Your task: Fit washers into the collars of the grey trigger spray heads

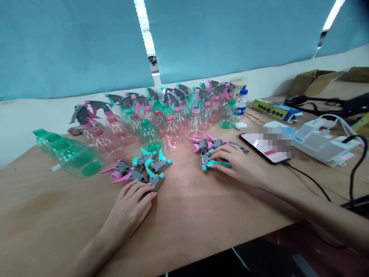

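My left hand has its fingers closed on a grey and teal trigger spray head lying at the front of a small pile. In that pile are more spray heads, with pink ones to the left and teal ones behind. My right hand grips another grey and teal spray head between thumb and fingers, low over the table. Pink and grey spray heads lie just beyond those fingertips. Behind both hands stand several clear pink bottles and green bottles, some fitted with spray heads, some open-topped.
Green bottles lie on their sides at the left of the brown table. To the right are a phone with a cable, a white power strip, a yellow and blue box and a blue-capped drink bottle.
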`<state>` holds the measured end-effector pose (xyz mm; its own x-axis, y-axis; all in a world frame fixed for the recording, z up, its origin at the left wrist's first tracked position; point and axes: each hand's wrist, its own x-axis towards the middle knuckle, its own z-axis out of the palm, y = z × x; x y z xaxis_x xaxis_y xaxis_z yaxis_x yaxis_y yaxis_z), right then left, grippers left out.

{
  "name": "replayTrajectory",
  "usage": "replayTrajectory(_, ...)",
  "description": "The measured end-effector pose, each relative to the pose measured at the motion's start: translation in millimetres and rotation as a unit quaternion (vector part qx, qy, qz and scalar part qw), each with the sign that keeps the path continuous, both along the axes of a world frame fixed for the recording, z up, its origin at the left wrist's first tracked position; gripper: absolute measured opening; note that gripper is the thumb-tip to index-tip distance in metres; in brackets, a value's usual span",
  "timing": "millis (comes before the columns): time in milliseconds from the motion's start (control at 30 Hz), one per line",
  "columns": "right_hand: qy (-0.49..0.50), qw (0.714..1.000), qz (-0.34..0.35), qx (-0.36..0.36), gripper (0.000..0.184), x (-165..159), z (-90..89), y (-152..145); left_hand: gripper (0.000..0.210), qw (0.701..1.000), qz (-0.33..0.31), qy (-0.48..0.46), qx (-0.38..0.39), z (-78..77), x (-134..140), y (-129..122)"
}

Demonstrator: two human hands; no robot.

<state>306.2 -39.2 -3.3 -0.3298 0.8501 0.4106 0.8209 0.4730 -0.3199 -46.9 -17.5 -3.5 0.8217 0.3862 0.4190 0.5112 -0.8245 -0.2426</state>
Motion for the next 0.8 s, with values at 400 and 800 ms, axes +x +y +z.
replayTrajectory(400, -0.181, 0.978, -0.104, 0.011, 0.028, 0, -4.7, 3, 0.018, 0.988, -0.055, -0.085, -0.119, -2.3, 76, -14)
replayTrajectory(800, -0.057, 0.997, -0.046, 0.015, 0.012, -21, 5.3, 0, 0.012, 0.921, 0.061, -0.249, -0.292, -9.4, 89, 1)
